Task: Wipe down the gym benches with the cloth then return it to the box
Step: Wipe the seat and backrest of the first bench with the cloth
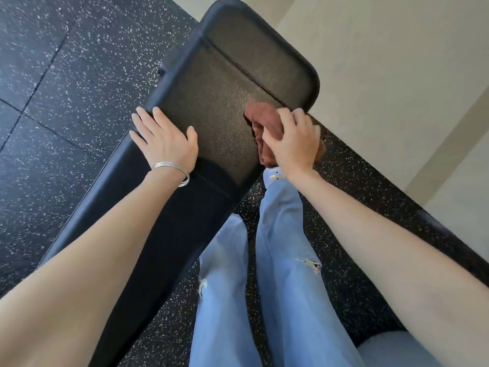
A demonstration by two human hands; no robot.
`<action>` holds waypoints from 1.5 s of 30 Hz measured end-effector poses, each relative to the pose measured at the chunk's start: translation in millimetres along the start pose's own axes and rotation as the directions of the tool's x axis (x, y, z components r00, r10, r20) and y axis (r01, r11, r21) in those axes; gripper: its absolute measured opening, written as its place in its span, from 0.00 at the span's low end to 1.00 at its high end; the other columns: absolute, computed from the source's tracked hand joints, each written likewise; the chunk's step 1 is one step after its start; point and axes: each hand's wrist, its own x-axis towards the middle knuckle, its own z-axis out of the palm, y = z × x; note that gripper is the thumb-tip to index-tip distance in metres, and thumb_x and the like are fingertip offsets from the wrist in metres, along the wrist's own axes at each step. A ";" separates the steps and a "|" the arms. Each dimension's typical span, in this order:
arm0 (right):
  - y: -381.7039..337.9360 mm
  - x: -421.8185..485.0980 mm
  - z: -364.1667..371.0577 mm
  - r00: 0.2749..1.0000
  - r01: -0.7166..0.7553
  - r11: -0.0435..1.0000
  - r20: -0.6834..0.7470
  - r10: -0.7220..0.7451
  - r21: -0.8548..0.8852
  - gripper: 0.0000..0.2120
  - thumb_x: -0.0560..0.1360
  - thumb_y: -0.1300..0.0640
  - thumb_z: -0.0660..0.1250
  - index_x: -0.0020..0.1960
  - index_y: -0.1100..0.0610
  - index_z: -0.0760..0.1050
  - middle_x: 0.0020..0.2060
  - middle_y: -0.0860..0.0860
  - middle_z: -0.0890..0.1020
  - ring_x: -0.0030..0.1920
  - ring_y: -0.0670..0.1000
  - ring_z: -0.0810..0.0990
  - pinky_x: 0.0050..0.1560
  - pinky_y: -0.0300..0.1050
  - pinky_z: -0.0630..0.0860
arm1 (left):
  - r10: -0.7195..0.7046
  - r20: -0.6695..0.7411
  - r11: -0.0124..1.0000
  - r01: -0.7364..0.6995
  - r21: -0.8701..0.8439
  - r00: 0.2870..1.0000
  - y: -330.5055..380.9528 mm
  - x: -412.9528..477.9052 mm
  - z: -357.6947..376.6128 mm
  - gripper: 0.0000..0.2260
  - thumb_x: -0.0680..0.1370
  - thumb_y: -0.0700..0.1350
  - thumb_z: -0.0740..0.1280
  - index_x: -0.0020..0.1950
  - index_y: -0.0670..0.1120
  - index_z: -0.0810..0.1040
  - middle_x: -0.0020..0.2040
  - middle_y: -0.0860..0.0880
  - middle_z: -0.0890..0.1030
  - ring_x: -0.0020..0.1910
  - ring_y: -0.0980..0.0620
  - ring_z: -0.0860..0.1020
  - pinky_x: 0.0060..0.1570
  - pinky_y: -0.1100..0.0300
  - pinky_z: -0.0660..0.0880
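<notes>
Two bare hands work on a long black padded gym bench [211,83] standing on speckled black rubber flooring [53,75]. Left hand [165,140] presses flat with straight fingers on the bench's edge. Right hand [293,144] grips a crumpled reddish-brown cloth [260,120] against the pad near a cream wall [383,62].

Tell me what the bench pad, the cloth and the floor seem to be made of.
Bench pad: likely black vinyl or faux leather, given its pebbled grain, seam and dull sheen. Cloth: soft reddish-brown fabric, bunched in folds under the right hand; weave too blurred to tell. Floor: probably rubber tiles, matte black with white flecks and joints.
</notes>
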 end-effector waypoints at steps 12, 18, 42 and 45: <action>29.4 125.9 -25.2 0.988 -0.154 0.985 0.034 0.152 0.077 0.17 0.73 0.44 0.60 0.56 0.55 0.73 0.50 0.55 0.79 0.52 0.60 0.77 0.50 0.52 0.70 | -0.189 -0.075 0.976 0.179 -0.122 0.979 7.9 32.9 -8.7 0.28 0.77 0.55 0.59 0.72 0.42 0.60 0.70 0.39 0.64 0.69 0.38 0.62 0.69 0.42 0.57; -23.9 64.8 -10.6 0.926 0.365 0.931 0.102 -0.362 -0.005 0.17 0.70 0.46 0.66 0.52 0.57 0.77 0.42 0.56 0.79 0.42 0.59 0.78 0.43 0.51 0.70 | -0.169 -0.078 0.978 0.158 -0.138 0.982 -11.8 16.9 -7.7 0.27 0.78 0.52 0.58 0.74 0.42 0.59 0.73 0.40 0.63 0.72 0.40 0.60 0.71 0.43 0.54; -213.3 -27.7 68.0 0.480 0.864 0.503 0.325 -0.815 -0.015 0.23 0.74 0.40 0.59 0.64 0.51 0.69 0.56 0.50 0.77 0.55 0.54 0.76 0.54 0.50 0.66 | -0.440 -0.042 0.884 0.424 -0.195 0.897 -74.6 -123.3 34.3 0.26 0.78 0.48 0.59 0.74 0.41 0.59 0.75 0.39 0.57 0.75 0.39 0.53 0.72 0.41 0.49; -185.9 -32.5 58.2 0.229 0.966 0.258 0.413 -0.882 0.015 0.21 0.75 0.42 0.58 0.62 0.53 0.69 0.55 0.52 0.76 0.53 0.56 0.75 0.53 0.51 0.64 | -0.466 -0.038 0.870 0.450 -0.200 0.884 -81.7 -146.2 37.9 0.26 0.78 0.48 0.59 0.74 0.41 0.59 0.75 0.38 0.57 0.75 0.39 0.54 0.72 0.41 0.50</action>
